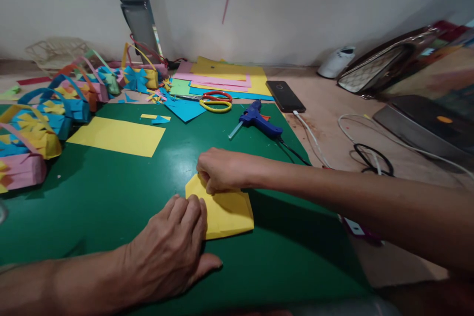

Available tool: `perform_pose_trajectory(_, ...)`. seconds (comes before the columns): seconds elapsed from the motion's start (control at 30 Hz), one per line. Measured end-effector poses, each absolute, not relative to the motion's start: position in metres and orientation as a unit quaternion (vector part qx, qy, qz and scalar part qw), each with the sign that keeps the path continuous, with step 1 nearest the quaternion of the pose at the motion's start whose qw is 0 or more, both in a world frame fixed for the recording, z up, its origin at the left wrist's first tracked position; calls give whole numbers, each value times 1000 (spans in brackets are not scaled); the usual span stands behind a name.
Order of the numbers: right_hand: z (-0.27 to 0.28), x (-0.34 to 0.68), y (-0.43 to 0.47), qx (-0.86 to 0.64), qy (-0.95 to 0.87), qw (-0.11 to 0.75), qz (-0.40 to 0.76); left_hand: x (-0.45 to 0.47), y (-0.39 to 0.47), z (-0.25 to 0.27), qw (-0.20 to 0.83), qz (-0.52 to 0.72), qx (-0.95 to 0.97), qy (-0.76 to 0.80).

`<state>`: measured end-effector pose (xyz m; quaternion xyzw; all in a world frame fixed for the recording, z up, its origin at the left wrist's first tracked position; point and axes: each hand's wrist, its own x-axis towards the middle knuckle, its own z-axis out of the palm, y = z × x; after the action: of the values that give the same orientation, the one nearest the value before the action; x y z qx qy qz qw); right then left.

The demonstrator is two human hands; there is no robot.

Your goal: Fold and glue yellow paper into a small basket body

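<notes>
A folded piece of yellow paper (229, 212) lies on the green mat, its far left corner slanted. My left hand (172, 239) grips its left edge with bent fingers, the thumb stretched along the mat. From the right, my right hand (222, 170) reaches over and presses its far edge with curled fingers; its fingertips are partly hidden. Beyond them, a flat yellow paper strip (118, 136) rests on the mat. A blue glue gun (259, 121) with a clear glue stick lies past my right hand.
Several small paper baskets (70, 103) with flowers line the left side. Scissors (217, 101) with red and yellow handles lie by coloured sheets (229, 74) at the back. To the right are a phone (285, 96), a white cable (313, 138) and a dark case (425, 126).
</notes>
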<state>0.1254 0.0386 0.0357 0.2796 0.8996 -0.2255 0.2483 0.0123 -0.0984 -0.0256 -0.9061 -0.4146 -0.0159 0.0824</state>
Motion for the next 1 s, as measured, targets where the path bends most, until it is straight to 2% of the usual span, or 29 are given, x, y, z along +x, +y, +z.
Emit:
perform_pose_trajectory(0.37,32,127,40,258,910,245,-212,12,-97,-24,24,10,-896,-443)
perform_pose_trajectory(0.7,32,137,37,243,922,217,-208,14,-95,-23,45,42,-896,-441)
perform_pose_trajectory(0.87,30,147,31,295,912,159,-237,13,-92,-22,42,27,-896,-442)
perform_pose_trajectory(1.0,27,153,25,358,891,179,-217,14,-91,-22,33,23,-896,-443)
